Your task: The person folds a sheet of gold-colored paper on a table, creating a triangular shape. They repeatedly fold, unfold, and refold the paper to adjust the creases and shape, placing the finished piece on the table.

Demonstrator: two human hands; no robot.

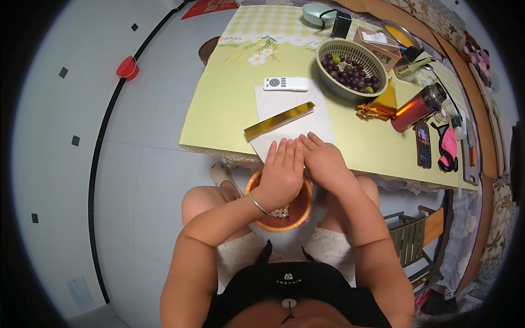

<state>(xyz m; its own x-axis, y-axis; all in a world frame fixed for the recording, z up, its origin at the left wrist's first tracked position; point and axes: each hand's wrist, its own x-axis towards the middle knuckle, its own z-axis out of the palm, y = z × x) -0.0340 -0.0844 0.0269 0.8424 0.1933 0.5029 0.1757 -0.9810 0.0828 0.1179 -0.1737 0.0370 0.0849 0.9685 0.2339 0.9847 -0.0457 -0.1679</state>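
My left hand (283, 172) and my right hand (322, 161) are pressed side by side, fingers stretched flat toward the table edge, just above an orange bowl (298, 216) on my lap. Whether they hold something between them is hidden. The bowl has pale scraps in its bottom. A silver bangle sits on my left wrist. A white paper sheet (290, 104) lies on the yellow tablecloth (229, 104) right ahead of my fingertips. A long gold strip (279, 120) lies slanted across it.
A white remote (285, 83) lies beyond the sheet. A green colander of dark grapes (351, 68), gold folded paper (377, 106), a red flask (416, 107) and a phone (423, 145) stand to the right. A wooden chair (418, 235) stands lower right.
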